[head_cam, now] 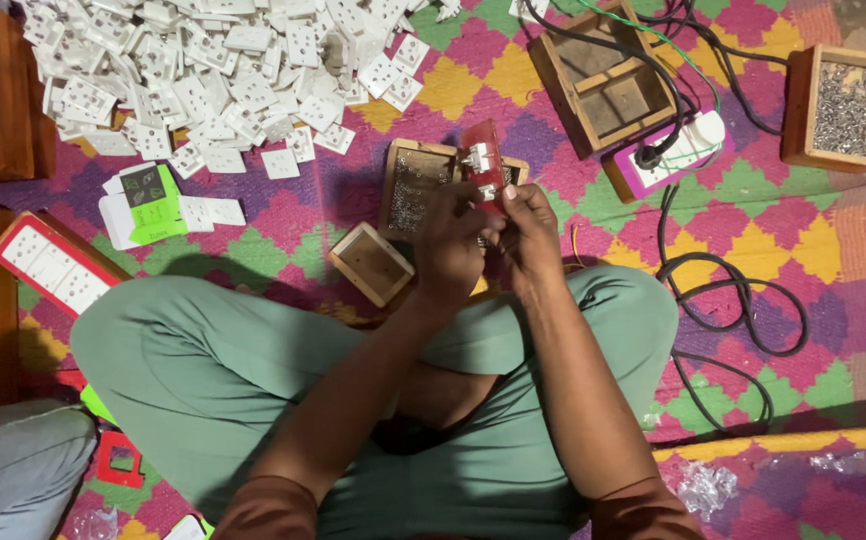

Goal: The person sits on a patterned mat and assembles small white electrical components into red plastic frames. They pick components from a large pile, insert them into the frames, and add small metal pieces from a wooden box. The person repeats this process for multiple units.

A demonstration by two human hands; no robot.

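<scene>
A mat [753, 200] with a bright diamond pattern in pink, yellow, green and purple covers the floor. The person sits on it with crossed legs in green trousers [213, 370]. At the top left lies a big pile of white socket parts [223, 70], spread loosely over the mat. A black cable [743, 300] runs in loops on the right side, well apart from the hands.

At the top, right of the middle, stands an open wooden box [608, 85] with two compartments, and just beside it a white plug socket on a pink board [678, 150]. At the far right another wooden box [843, 105] holds small metal screws. In front of the knees lies a flat wooden tray [408, 185], also with small metal pieces, and near it a small square wooden frame [371, 263].

Both hands meet above the tray. The left hand [450, 250] and the right hand [531, 235] close their fingers around the lower end of a red plate [483, 165], which carries white socket pieces. The plate stands nearly upright, pointing away from the person.
</scene>
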